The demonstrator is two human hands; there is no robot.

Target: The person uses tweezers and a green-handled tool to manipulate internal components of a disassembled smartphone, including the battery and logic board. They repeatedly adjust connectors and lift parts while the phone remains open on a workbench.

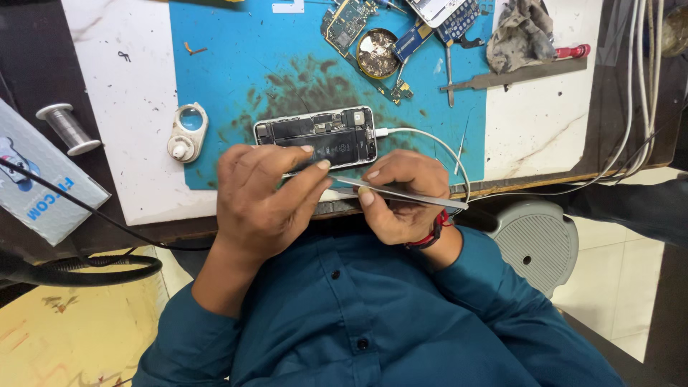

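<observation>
Opened phone (316, 136) lies back-off on the blue mat (229, 64) of the bench (136, 143), at about 12 o'clock from both hands, its battery and boards showing. At far left, near 9 o'clock, a solder spool (69, 129) stands on the dark edge, and a small white loupe (188, 132) rests just left of the phone. The left hand (261, 197) has its grip folded down over the phone's near edge, fingertips touching it. The right hand (401, 197) has its grip pinched together on metal tweezers (401, 193), lying level across both hands. A white cable (430, 140) plugs into the phone at 3 o'clock.
</observation>
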